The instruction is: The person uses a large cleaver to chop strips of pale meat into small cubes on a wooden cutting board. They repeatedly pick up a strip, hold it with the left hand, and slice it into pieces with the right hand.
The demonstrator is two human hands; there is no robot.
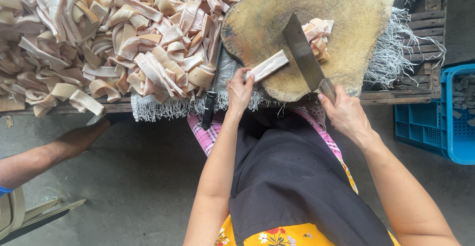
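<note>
Wooden block (277, 18): cleaver (303, 53) hides part of the cut pieces (319, 35).

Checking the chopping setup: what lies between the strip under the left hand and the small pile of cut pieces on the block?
The cleaver blade, set across the strip before the cut pieces; head view.
</note>
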